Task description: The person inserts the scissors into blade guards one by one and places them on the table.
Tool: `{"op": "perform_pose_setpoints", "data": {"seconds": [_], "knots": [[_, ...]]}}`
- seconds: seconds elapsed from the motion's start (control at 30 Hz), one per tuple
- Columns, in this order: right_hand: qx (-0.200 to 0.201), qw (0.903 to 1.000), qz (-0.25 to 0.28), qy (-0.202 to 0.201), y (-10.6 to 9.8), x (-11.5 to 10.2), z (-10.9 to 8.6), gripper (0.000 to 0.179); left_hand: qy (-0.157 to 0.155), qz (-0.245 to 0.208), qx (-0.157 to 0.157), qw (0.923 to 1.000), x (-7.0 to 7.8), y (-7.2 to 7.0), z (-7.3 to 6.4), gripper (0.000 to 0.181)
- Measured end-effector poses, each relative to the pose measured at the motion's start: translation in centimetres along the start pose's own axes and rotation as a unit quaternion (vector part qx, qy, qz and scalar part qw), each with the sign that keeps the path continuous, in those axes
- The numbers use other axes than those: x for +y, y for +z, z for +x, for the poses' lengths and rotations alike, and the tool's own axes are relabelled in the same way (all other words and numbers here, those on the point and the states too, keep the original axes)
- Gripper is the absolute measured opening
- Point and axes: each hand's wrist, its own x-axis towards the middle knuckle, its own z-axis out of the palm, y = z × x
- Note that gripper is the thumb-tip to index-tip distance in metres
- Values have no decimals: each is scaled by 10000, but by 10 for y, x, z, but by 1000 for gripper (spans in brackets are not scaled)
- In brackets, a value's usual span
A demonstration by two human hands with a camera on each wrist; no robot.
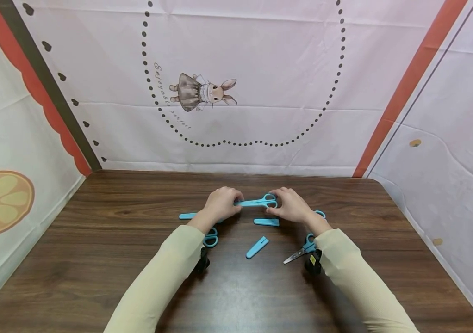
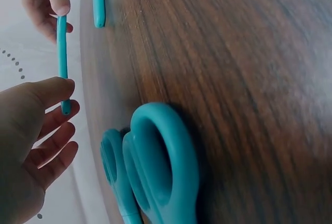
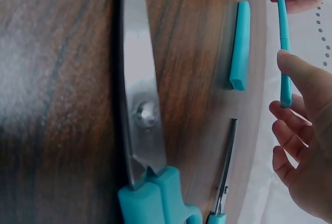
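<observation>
A pair of light-blue scissors (image 1: 257, 202), its blades inside a blue cover, spans the gap between both hands above the table. My left hand (image 1: 221, 203) pinches the cover's tip between thumb and finger. At the other end, my right hand (image 1: 290, 206) pinches the handle loops, thumb against one side; its other fingers (image 3: 290, 138) are spread apart. Beneath the held pair lies a loose blade cover (image 1: 266, 222), and a second cover (image 1: 257, 247) lies slanted nearer the front. Bare-bladed scissors (image 1: 303, 249) rest beside the right wrist.
Another pair's handle (image 1: 319, 213) shows behind the right forearm; its narrow blade (image 3: 228, 156) appears in the right wrist view. By the left forearm lie a blue cover (image 1: 188, 216) and scissor handles (image 1: 211, 237), partly hidden. Patterned cloth (image 1: 261, 120) hangs behind the brown wooden table (image 1: 236, 300).
</observation>
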Motion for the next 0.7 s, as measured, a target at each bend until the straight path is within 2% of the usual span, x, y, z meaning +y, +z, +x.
{"op": "perform_pose_setpoints", "data": {"seconds": [0.13, 0.37, 0.7], "knots": [[-12, 10000, -59, -76, 2, 3, -1, 55, -24, 96, -90, 9999, 0, 5, 2, 18], [156, 9987, -142, -469, 7, 11, -1, 57, -196, 280, -169, 9993, 2, 12, 4, 17], [-102, 9984, -513, -218, 12, 7, 2, 53, -366, 350, -291, 9983, 4, 12, 3, 14]]}}
